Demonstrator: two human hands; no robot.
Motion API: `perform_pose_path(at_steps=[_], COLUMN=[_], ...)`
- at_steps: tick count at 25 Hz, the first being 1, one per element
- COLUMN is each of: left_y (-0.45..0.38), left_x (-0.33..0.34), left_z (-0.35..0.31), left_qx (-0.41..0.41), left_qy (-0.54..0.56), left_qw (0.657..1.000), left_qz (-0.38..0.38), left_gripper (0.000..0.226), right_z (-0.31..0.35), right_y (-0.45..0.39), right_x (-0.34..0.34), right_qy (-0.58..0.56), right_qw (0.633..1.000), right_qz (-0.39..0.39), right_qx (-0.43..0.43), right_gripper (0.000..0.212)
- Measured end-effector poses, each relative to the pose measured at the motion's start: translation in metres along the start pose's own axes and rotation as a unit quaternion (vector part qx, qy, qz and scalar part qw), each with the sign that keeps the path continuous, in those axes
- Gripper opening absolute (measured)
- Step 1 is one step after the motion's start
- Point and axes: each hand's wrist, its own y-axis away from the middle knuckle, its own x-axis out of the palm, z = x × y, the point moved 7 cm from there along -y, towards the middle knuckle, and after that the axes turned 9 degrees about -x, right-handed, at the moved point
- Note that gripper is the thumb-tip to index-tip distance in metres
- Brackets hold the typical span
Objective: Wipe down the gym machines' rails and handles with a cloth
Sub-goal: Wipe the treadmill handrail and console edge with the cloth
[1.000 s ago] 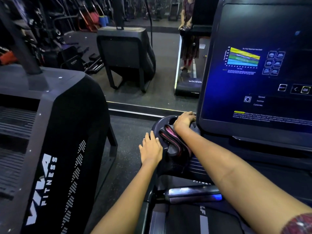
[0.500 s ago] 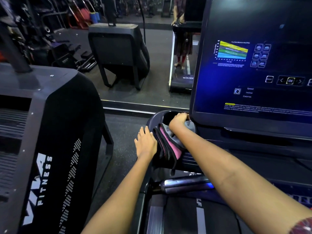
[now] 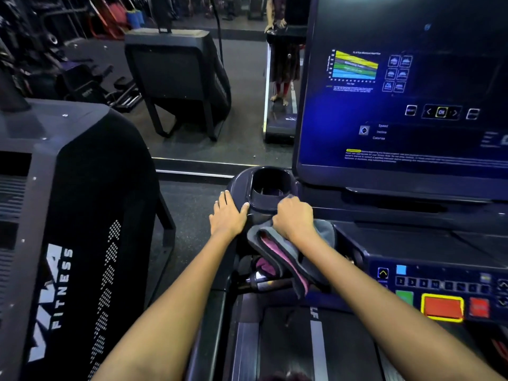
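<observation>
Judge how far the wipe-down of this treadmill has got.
Nothing shows as finished. In hand: the right hand grips the grey-pink cloth just below the cup holder, while the left hand rests beside it. Left: the metal handle under the cloth, and the neighbouring machine.

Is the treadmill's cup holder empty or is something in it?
Looks empty: the cup holder shows only its dark inside; the cloth lies outside, nearer the person.

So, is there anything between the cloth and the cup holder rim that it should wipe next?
Nothing visible stands in the way. The right hand grips the cloth just below the cup holder, and the surface between them is bare. The left hand rests flat on the console's left edge, beside that path.
</observation>
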Motion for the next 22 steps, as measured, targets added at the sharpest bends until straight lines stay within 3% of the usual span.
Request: perform_pose_path(at_steps=[6,9,12,16,22], left_y=[-0.008,-0.016,-0.018,-0.016,-0.020], left_x=[0.001,0.001,-0.001,-0.003,0.003], left_z=[-0.013,-0.014,-0.019,-0.023,-0.022], left_qx=[0.075,0.068,0.057,0.074,0.072], left_qy=[-0.149,-0.071,-0.021,-0.040,-0.051], left_qw=[0.986,0.994,0.998,0.995,0.995], left_qz=[0.016,0.042,0.032,-0.043,-0.041], left_gripper=[0.057,0.051,0.047,0.045,0.048], right_z=[-0.002,0.003,-0.013,0.006,0.016], right_y=[0.010,-0.007,-0.020,-0.033,-0.053], right_x=[0.004,0.002,0.000,-0.005,-0.005], right_qy=[-0.051,-0.050,-0.017,-0.029,-0.104], right_qw=[0.996,0.990,0.989,0.986,0.984], right_qz=[-0.002,0.039,0.096,0.065,0.074], right_qx=[-0.071,-0.122,-0.107,-0.148,-0.121], right_gripper=[0.036,0.036,0.039,0.034,0.030])
